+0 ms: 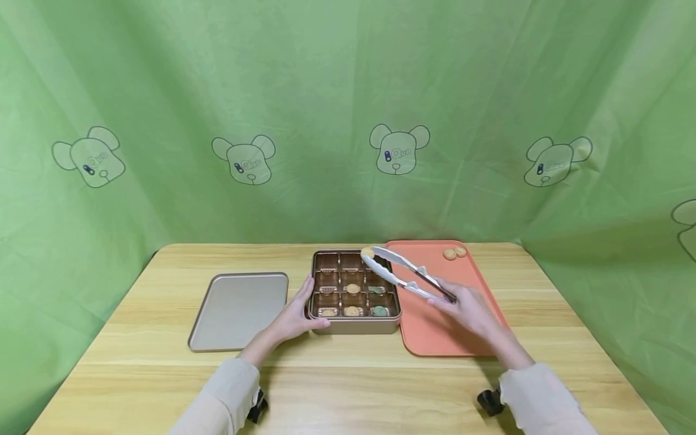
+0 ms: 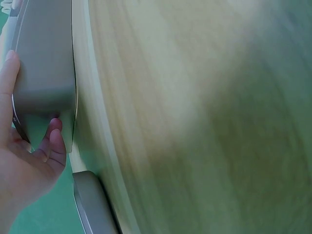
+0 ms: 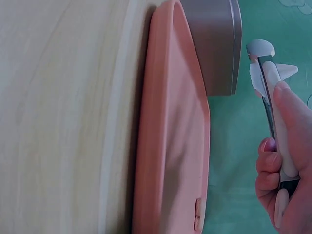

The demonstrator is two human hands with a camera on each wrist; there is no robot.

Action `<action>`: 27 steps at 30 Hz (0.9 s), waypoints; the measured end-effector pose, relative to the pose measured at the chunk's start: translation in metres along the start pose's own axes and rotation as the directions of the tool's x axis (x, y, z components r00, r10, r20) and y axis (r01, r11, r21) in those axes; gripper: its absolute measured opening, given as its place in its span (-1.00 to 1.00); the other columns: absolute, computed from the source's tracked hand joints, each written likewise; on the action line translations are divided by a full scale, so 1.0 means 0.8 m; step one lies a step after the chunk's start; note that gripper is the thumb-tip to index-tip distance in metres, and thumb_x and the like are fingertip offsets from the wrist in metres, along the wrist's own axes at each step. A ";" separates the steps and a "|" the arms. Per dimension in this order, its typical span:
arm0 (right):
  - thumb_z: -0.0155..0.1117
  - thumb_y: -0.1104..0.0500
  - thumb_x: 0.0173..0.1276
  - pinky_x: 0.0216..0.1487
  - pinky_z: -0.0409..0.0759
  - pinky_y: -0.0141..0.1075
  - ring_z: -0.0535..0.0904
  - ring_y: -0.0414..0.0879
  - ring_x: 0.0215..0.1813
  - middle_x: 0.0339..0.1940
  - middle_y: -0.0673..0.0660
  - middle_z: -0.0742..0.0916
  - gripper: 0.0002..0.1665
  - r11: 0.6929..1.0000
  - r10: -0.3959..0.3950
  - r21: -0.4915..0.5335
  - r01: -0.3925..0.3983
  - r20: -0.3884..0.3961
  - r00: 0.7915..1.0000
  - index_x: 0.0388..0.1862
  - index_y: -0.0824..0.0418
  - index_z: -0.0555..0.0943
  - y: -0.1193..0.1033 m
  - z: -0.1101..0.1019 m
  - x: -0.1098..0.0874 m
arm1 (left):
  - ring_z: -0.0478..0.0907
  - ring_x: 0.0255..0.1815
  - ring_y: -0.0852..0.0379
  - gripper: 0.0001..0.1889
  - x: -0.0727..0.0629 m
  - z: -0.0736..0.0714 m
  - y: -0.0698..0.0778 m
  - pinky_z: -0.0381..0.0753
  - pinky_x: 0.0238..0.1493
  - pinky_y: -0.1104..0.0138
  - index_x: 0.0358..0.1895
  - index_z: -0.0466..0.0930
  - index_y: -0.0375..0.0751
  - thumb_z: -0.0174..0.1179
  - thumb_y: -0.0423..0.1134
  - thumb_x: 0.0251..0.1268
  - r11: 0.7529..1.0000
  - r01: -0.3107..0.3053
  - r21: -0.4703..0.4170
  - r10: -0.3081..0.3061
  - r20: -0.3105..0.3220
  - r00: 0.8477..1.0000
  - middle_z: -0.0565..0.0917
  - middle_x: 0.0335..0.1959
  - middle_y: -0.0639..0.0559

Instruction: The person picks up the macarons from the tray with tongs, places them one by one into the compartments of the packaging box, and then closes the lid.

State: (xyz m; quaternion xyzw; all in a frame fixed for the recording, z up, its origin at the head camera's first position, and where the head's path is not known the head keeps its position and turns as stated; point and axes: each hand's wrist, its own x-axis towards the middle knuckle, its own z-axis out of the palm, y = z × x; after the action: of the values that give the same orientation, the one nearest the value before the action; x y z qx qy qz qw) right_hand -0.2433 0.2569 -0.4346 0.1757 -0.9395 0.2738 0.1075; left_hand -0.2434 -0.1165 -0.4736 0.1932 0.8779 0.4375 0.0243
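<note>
1. A green curtain [image 1: 326, 78] printed with mouse heads [image 1: 394, 154] hangs behind and at both sides.
2. The wooden desk [image 1: 326, 386] carries everything else.
3. A salmon tray [image 1: 435, 326] lies flat on the right, under the right forearm.
4. The brown box [image 1: 359, 327] stands in the middle, just beside that tray's left edge, its inside divided into nine compartments.
5. A flat grey tray [image 1: 239, 314] lies to the left, apart from the box.
6. Metal tongs [image 1: 406, 285] reach over the box from the right, their ends close together.
7. The hands: the left hand [image 1: 292, 315] is spread around the box's near left corner, touching it, thumb along the front; the right hand [image 1: 469, 307] grips the tongs, fingers curled round them.
8. Cookies: one tan cookie [image 1: 368, 252] sits between the tong tips above the back row; two more cookies [image 1: 455, 253] lie at the salmon tray's far right corner. The front row holds two tan and one green; the middle row, one tan in its centre and a greenish one on the right.
</note>
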 end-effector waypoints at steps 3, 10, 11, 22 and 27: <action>0.30 -0.02 0.17 -0.50 0.40 -0.33 0.35 -0.18 -0.52 -0.55 0.11 0.58 -0.32 0.999 -0.041 0.016 0.040 0.011 0.999 0.18 0.34 0.45 -0.006 0.003 0.001 | -0.17 0.43 -0.20 0.12 0.000 0.000 0.000 -0.12 0.39 0.01 0.41 -0.22 -0.37 0.40 -0.09 -0.10 1.000 0.001 -0.002 -0.001 0.002 1.000 -0.20 0.45 -0.24; 0.32 0.03 0.15 -0.55 0.32 -0.43 0.27 -0.27 -0.57 -0.59 -0.01 0.53 -0.36 0.994 -0.107 0.042 0.106 0.037 0.994 0.17 0.31 0.47 -0.020 0.009 0.005 | -0.17 0.43 -0.21 0.12 -0.001 0.001 -0.001 -0.10 0.39 0.01 0.41 -0.22 -0.38 0.40 -0.09 -0.10 1.000 -0.004 -0.007 0.004 0.006 1.000 -0.20 0.45 -0.26; 0.33 0.04 0.14 -0.56 0.31 -0.43 0.26 -0.28 -0.57 -0.61 -0.05 0.50 -0.36 0.993 -0.114 0.043 0.113 0.040 0.993 0.17 0.31 0.47 -0.021 0.010 0.006 | -0.17 0.43 -0.21 0.12 0.000 0.001 -0.002 -0.10 0.39 0.01 0.41 -0.22 -0.38 0.40 -0.08 -0.10 1.000 -0.005 -0.007 0.006 0.004 1.000 -0.20 0.45 -0.27; 0.32 0.02 0.15 -0.20 0.59 -0.14 0.61 0.02 -0.18 -0.04 0.25 0.67 -0.39 0.989 -0.146 0.029 0.143 0.116 0.982 0.14 0.29 0.50 -0.044 0.014 0.020 | -0.17 0.43 -0.20 0.13 0.002 0.001 -0.005 -0.10 0.39 0.01 0.41 -0.22 -0.38 0.40 -0.06 -0.11 1.000 -0.010 0.006 0.010 0.002 1.000 -0.20 0.45 -0.26; 0.29 -0.06 0.16 -0.02 0.55 -0.01 0.58 0.11 -0.01 0.04 0.26 0.63 -0.34 0.986 -0.169 0.020 0.168 0.158 0.973 0.14 0.31 0.49 -0.051 0.013 0.025 | -0.17 0.43 -0.18 0.13 0.001 0.001 -0.004 -0.12 0.39 0.02 0.41 -0.23 -0.37 0.40 -0.06 -0.10 1.000 -0.008 0.012 0.008 0.005 1.000 -0.20 0.45 -0.24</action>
State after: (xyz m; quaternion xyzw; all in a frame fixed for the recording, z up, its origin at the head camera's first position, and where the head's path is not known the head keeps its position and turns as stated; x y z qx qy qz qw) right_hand -0.2471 0.2139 -0.4176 0.2762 -0.9260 0.2517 0.0542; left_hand -0.2452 -0.1172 -0.4760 0.1978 0.8797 0.4318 0.0237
